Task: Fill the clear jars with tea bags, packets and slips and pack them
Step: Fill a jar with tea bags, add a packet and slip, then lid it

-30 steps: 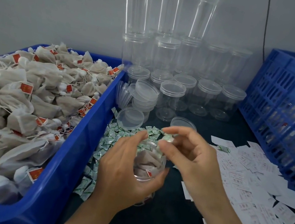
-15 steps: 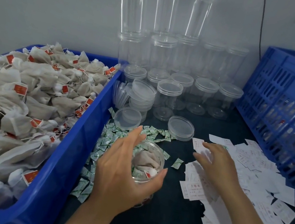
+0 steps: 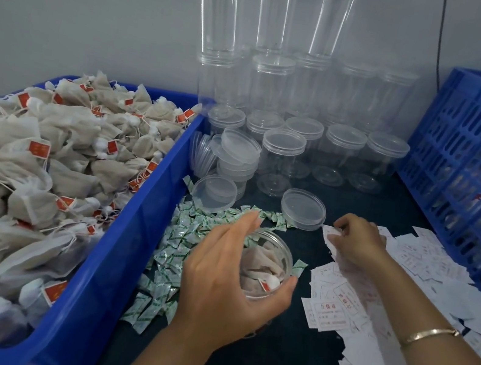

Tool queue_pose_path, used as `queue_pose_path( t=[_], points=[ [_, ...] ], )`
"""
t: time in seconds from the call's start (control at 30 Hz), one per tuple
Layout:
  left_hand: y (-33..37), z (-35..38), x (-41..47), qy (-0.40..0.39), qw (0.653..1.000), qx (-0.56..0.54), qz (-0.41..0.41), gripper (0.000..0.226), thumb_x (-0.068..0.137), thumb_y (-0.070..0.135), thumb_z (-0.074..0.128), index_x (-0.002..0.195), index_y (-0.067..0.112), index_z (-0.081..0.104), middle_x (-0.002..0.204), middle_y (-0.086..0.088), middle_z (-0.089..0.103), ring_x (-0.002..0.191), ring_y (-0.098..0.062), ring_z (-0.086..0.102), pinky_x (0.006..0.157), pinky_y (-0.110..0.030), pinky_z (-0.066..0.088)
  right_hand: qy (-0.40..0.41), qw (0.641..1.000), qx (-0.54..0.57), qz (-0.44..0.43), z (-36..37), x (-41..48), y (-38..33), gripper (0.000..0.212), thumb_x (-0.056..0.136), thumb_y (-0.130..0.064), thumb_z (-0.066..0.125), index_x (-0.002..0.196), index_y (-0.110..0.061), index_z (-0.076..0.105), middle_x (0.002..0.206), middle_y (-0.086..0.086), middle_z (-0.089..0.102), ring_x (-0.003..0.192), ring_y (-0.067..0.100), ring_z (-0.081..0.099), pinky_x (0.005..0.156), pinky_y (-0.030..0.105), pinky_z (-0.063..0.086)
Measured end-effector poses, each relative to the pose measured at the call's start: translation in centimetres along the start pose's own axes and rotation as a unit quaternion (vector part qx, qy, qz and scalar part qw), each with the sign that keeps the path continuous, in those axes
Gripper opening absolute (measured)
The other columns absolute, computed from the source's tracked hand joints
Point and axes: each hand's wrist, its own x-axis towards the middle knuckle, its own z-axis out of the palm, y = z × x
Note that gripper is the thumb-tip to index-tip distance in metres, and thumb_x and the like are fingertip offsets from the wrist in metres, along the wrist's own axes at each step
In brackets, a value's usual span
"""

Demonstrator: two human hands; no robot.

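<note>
My left hand (image 3: 225,279) grips a clear open jar (image 3: 275,262) standing on the dark table, thumb on its near right side, fingers round the far left. Inside the jar lie beige tea bags with a red tag. My right hand (image 3: 353,244) rests on the pile of white paper slips (image 3: 336,308) to the right and pinches the edge of one slip. Small green-and-white packets (image 3: 177,242) are heaped left of the jar. A loose clear lid (image 3: 303,209) lies just beyond the jar.
A blue bin (image 3: 128,227) full of tea bags (image 3: 42,166) fills the left. Empty lidded jars (image 3: 281,160) and stacked tall jars (image 3: 266,84) stand at the back by the wall. Loose lids (image 3: 215,192) sit by the bin. A blue slotted crate (image 3: 474,178) stands on the right.
My right hand left the jar mouth, moved right to the slip pile and now pinches a slip. My left hand has kept its hold on the jar.
</note>
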Motion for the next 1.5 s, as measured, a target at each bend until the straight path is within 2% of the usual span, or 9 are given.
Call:
queue_pose_path(
  t=[0.1, 0.27, 0.5, 0.67, 0.8, 0.9, 1.0, 1.3, 1.5],
  points=[
    [0.5, 0.7, 0.2, -0.003, 1.0, 0.002, 0.002, 0.069, 0.075, 0.051, 0.067, 0.117, -0.003, 0.061, 0.107, -0.004, 0.068, 0.097, -0.015, 0.065, 0.08, -0.031, 0.056, -0.006, 1.0, -0.016, -0.002, -0.5, 0.3, 0.0, 0.012, 0.092, -0.031, 0.07, 0.089, -0.027, 0.059, 0.124, 0.002, 0.059, 0.124, 0.025, 0.044, 0.101, 0.039, 0.034],
    [1.2, 1.6, 0.3, -0.012, 1.0, 0.0, 0.001, 0.07, 0.077, 0.053, 0.066, 0.12, -0.002, 0.059, 0.106, -0.003, 0.067, 0.095, -0.015, 0.064, 0.08, -0.031, 0.055, -0.055, 0.998, -0.007, -0.038, -1.4, 0.8, 0.4, 0.032, 0.094, -0.03, 0.067, 0.123, -0.024, 0.055, 0.118, -0.001, 0.052, 0.125, 0.022, 0.046, 0.106, 0.042, 0.035],
    [1.2, 1.8, 0.3, -0.01, 1.0, -0.001, 0.007, 0.068, 0.077, 0.052, 0.067, 0.118, -0.002, 0.06, 0.104, -0.004, 0.068, 0.095, -0.017, 0.065, 0.08, -0.033, 0.056, -0.026, 0.992, 0.118, -0.023, -2.6, 0.6, -0.2, 0.022, 0.082, -0.028, 0.082, 0.08, -0.021, 0.061, 0.091, -0.005, 0.063, 0.103, 0.022, 0.056, 0.092, 0.038, 0.038],
    [1.2, 1.7, 0.3, -0.011, 1.0, -0.002, 0.003, 0.068, 0.076, 0.052, 0.066, 0.117, -0.001, 0.061, 0.104, -0.004, 0.068, 0.094, -0.017, 0.065, 0.079, -0.034, 0.056, 0.008, 0.941, 0.329, -0.075, -5.0, -1.3, -1.0, 0.021, 0.082, -0.007, 0.079, 0.09, -0.016, 0.061, 0.094, 0.004, 0.069, 0.088, 0.019, 0.067, 0.065, 0.025, 0.049],
    [1.1, 1.6, 0.5, -0.014, 1.0, 0.009, 0.014, 0.068, 0.076, 0.055, 0.065, 0.116, 0.0, 0.06, 0.102, -0.003, 0.068, 0.092, -0.016, 0.065, 0.078, -0.033, 0.056, -0.181, 0.836, 0.49, -0.169, -7.6, -5.4, -2.8, 0.04, 0.067, -0.01, 0.081, 0.102, -0.01, 0.063, 0.087, 0.008, 0.077, 0.083, 0.02, 0.075, 0.066, 0.023, 0.059],
    [1.1, 1.4, 0.6, -0.021, 1.0, 0.016, 0.011, 0.07, 0.076, 0.057, 0.064, 0.117, 0.0, 0.06, 0.101, -0.004, 0.067, 0.09, -0.017, 0.065, 0.075, -0.034, 0.055, -0.245, 0.813, 0.455, -0.267, -8.6, -8.2, -4.4, 0.027, 0.068, -0.015, 0.078, 0.093, -0.013, 0.068, 0.082, 0.006, 0.076, 0.08, 0.015, 0.074, 0.068, 0.02, 0.057],
    [1.3, 1.3, 0.6, -0.019, 1.0, 0.018, 0.009, 0.068, 0.076, 0.058, 0.063, 0.118, 0.005, 0.055, 0.096, -0.002, 0.066, 0.082, -0.016, 0.063, 0.067, -0.033, 0.055, -0.244, 0.862, 0.307, -0.32, -8.5, -10.3, -6.1, 0.018, 0.079, -0.016, 0.079, 0.093, -0.018, 0.069, 0.086, 0.002, 0.077, 0.085, 0.012, 0.074, 0.076, 0.026, 0.06],
    [1.2, 1.4, 0.1, -0.02, 0.997, -0.065, -0.047, 0.086, 0.063, 0.047, 0.073, 0.132, 0.01, 0.035, 0.128, -0.004, 0.047, 0.103, -0.008, 0.056, 0.079, -0.025, 0.055, -0.078, 0.908, -0.076, -0.406, -6.2, -13.4, -8.3, 0.023, 0.085, -0.019, 0.072, 0.086, -0.034, 0.054, 0.086, -0.016, 0.048, 0.074, 0.003, 0.046, 0.058, 0.016, 0.037],
    [0.3, 0.6, -3.0, -0.113, 0.937, -0.251, -0.216, 0.111, 0.054, 0.062, 0.083, 0.143, 0.045, 0.018, 0.133, 0.031, 0.042, 0.123, 0.006, 0.047, 0.092, -0.004, 0.039, -0.069, 0.926, 0.008, -0.37, -6.1, -12.5, -7.2, 0.045, 0.079, -0.035, 0.08, 0.099, -0.036, 0.04, 0.097, -0.018, 0.039, 0.081, -0.009, 0.042, 0.06, 0.02, 0.034]
  ],
)
